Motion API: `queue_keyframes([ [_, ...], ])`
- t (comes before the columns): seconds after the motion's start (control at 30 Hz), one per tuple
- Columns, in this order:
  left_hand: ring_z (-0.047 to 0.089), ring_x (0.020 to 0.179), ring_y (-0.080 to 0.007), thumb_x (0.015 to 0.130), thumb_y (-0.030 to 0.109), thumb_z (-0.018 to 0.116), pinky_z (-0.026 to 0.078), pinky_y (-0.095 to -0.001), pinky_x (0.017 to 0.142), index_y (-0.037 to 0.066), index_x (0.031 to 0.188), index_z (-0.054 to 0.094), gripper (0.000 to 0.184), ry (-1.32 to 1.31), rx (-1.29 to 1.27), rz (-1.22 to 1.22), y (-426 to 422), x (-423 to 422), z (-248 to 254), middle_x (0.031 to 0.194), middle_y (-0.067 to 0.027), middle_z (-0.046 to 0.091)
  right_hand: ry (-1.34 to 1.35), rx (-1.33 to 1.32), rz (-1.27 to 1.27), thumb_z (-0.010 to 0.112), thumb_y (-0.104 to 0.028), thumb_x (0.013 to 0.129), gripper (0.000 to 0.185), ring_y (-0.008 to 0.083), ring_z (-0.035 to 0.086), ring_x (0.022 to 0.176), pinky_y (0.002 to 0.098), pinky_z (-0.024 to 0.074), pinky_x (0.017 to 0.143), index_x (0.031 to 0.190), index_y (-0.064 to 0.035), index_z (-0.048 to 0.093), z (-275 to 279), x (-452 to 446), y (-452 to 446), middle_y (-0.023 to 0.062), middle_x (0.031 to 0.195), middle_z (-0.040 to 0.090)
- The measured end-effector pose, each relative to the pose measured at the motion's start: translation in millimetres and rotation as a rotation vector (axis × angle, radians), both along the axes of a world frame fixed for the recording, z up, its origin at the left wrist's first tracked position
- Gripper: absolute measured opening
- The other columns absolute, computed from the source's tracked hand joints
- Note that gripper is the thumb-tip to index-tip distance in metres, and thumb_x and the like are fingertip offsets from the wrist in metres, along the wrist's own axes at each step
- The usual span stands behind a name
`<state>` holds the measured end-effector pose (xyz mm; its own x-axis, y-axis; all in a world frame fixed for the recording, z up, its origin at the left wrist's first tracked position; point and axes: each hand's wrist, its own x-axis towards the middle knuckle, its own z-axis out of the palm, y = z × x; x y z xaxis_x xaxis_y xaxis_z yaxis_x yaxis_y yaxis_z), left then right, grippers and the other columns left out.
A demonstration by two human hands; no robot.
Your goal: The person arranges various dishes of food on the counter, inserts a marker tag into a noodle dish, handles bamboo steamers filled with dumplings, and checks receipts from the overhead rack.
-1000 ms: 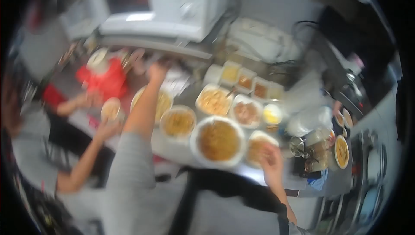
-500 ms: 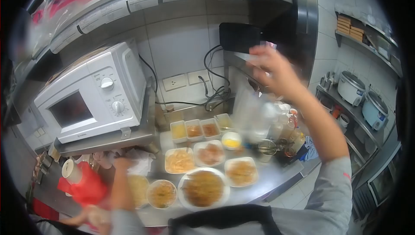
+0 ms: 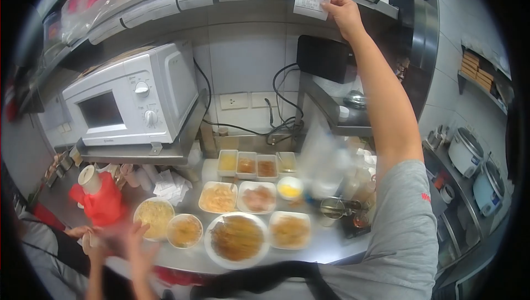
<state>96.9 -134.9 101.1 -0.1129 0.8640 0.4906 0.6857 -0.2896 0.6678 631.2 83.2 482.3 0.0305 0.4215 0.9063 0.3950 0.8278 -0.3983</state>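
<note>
My right hand [image 3: 343, 12] is raised to the shelf edge, its fingers closed on the right side of a printed paper slip [image 3: 309, 3]. Low on the left, my left hand [image 3: 141, 245] is blurred by motion, with its fingers apart and nothing visible in them. It is nearest to a round bowl of pale shredded food [image 3: 154, 219]. A smaller bowl of yellowish food [image 3: 184, 231] and a large round white bowl of brown-yellow food [image 3: 237, 240] stand to its right.
A co-worker's hands [image 3: 83, 232] hold a small cup at lower left, beside a red bag [image 3: 102, 203]. A white microwave [image 3: 127, 98] sits on a raised shelf. Square food containers [image 3: 256, 197] stand behind the large bowl, with bottles [image 3: 359, 181] to the right.
My right hand has risen with the slip to the shelf edge. My left hand has drawn back from the white papers toward the front. The view has shifted.
</note>
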Motion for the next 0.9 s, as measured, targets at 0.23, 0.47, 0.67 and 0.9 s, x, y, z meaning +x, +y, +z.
queue_keyframes([
  [0.23, 0.048, 0.103, -0.0193, 0.068, 0.010, 0.062, 0.043, -0.0315, 0.079, 0.006, 0.117, 0.053, 0.050, -0.123, 0.004, 0.108, -62, 35, -30, 0.130, -0.0104, 0.038, 0.077, 0.106, -0.112, 0.058, 0.001, 0.076, 0.038, 0.0069, 0.050, 0.072, 0.0190, 0.0421, 0.064, 0.112, -0.0108, 0.063, -4, 15, 5, 0.0027, 0.095, 0.061],
  [0.47, 0.050, 0.092, -0.0161, 0.069, 0.006, 0.062, 0.044, -0.0268, 0.073, 0.003, 0.118, 0.051, 0.050, -0.110, 0.061, 0.078, -78, 64, -30, 0.129, -0.0112, 0.038, 0.142, 0.214, -0.148, 0.058, 0.003, 0.074, 0.038, 0.0099, 0.056, 0.079, 0.0214, 0.0454, 0.071, 0.109, -0.0107, 0.065, -2, 90, 9, 0.0042, 0.098, 0.061],
  [0.67, 0.050, 0.100, -0.0186, 0.069, 0.003, 0.061, 0.045, -0.0283, 0.079, 0.004, 0.119, 0.050, 0.051, -0.095, 0.070, 0.095, -84, 75, -29, 0.129, -0.0120, 0.038, 0.319, 0.209, 0.034, 0.052, 0.010, 0.077, 0.038, 0.0112, 0.055, 0.083, 0.0224, 0.0448, 0.074, 0.110, -0.0034, 0.062, -29, 79, -11, 0.0071, 0.096, 0.059],
  [0.9, 0.043, 0.114, -0.0227, 0.070, 0.005, 0.062, 0.042, -0.0344, 0.087, 0.007, 0.121, 0.051, 0.052, -0.125, 0.022, 0.131, -90, 73, -29, 0.132, -0.0105, 0.036, 0.522, 0.288, -0.188, 0.055, 0.003, 0.078, 0.026, 0.0163, 0.058, 0.090, 0.0252, 0.0436, 0.084, 0.095, -0.0093, 0.070, -24, 83, 23, 0.0075, 0.102, 0.062],
])
